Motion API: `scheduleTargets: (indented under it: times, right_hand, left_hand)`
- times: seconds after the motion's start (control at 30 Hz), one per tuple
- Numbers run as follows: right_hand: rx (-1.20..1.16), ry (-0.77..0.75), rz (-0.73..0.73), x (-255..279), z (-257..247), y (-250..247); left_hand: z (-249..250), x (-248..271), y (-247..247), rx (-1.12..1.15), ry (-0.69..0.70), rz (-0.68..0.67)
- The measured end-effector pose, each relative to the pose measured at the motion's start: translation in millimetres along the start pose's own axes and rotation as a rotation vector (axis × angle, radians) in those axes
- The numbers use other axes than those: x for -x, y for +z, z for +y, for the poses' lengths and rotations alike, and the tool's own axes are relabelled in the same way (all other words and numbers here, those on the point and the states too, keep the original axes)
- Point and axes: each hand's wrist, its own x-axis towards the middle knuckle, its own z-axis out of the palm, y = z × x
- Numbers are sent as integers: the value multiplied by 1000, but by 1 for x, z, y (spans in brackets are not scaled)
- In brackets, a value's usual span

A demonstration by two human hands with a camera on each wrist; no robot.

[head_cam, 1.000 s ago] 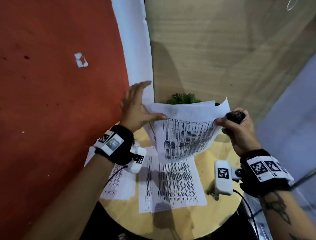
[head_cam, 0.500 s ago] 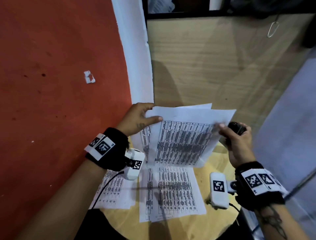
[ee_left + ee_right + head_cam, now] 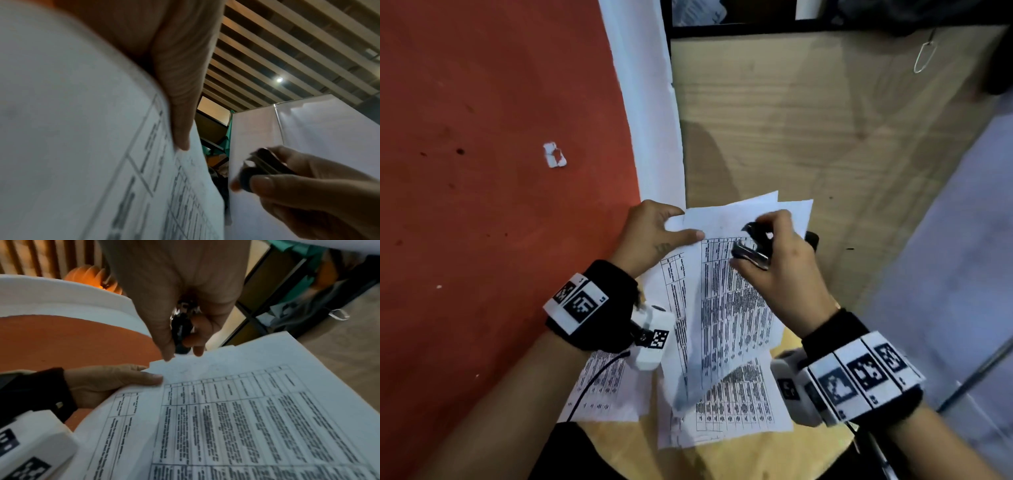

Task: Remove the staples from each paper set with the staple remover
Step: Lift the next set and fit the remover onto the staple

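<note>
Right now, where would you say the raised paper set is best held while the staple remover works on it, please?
Probably at its top left corner, from the left edge, as the left hand pinches the paper set now: the sheets hang limp, and that grip steadies the top margin while the right hand brings the staple remover in from the right.

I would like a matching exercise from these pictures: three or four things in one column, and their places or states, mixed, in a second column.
Things:
1. staple remover
2. lifted paper set
3. flat sheets
4. white scrap

Places or states:
a. on the red floor
b. lying on the round table
c. gripped in the right hand
d. pinched at its corner by the left hand

Pairs: 1-c, 2-d, 3-b, 4-a
</note>
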Motion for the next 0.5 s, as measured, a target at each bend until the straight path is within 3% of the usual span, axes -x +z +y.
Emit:
scheduleTargets:
  times: [0.23, 0.5]
  right_hand:
    - [112, -301, -84, -13, -7, 13]
    - [147, -363, -83, -18, -12, 7]
  left_hand:
    - [8, 4, 3, 69, 17, -106]
    - [12, 3, 4, 68, 8, -141]
